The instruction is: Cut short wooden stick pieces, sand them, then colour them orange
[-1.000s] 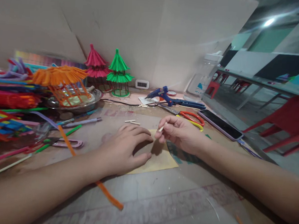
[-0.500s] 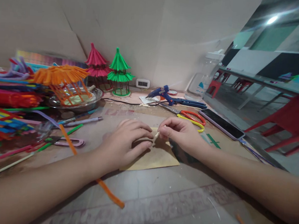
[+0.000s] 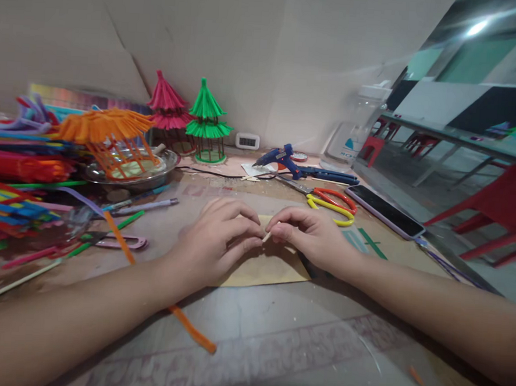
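Note:
My right hand (image 3: 310, 237) pinches a small pale stick piece (image 3: 266, 236) between thumb and fingers. My left hand (image 3: 213, 245) meets it from the left, its fingertips closed on the same stick piece. Both hands rest over a tan cardboard sheet (image 3: 264, 269) lying flat on the table. An orange pipe cleaner (image 3: 190, 331) runs under my left forearm.
Orange (image 3: 106, 134), pink (image 3: 167, 109) and green (image 3: 206, 120) pagoda models stand at the back. A blue glue gun (image 3: 281, 158), scissors (image 3: 330, 200), a phone (image 3: 385, 211) and a clear jug (image 3: 353, 132) lie to the right. Piles of coloured pipe cleaners (image 3: 10, 166) fill the left.
My right hand came down toward the cardboard with the stick piece. My left hand lifted its fingers from the sheet and closed on the stick's end.

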A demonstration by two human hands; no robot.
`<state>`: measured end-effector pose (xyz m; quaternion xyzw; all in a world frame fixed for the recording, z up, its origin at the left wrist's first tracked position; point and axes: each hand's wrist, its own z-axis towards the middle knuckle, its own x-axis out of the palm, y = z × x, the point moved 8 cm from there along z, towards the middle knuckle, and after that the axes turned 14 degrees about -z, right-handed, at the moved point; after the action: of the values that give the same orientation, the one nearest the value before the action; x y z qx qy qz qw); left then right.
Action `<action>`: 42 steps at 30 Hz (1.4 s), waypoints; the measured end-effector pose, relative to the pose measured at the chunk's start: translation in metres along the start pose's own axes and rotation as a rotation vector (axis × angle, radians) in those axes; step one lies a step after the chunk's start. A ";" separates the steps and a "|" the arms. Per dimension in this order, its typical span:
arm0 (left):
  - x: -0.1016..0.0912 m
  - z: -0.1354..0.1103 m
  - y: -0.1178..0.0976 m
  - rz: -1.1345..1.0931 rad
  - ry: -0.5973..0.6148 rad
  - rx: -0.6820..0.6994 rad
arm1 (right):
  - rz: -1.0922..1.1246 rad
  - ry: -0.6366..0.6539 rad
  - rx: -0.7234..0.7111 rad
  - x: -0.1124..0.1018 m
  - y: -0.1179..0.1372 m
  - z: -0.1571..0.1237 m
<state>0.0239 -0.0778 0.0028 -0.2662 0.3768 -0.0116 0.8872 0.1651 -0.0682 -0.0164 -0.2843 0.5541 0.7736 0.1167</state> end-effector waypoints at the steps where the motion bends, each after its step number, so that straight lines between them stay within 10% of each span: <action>1: 0.000 0.000 0.000 0.001 -0.003 0.004 | -0.004 -0.001 0.000 0.000 0.000 0.000; 42: 0.002 0.005 -0.001 -0.024 0.019 -0.063 | -0.117 -0.007 -0.105 0.000 0.010 -0.002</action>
<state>0.0287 -0.0768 0.0045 -0.2984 0.3820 -0.0131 0.8746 0.1610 -0.0740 -0.0089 -0.3193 0.4950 0.7943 0.1487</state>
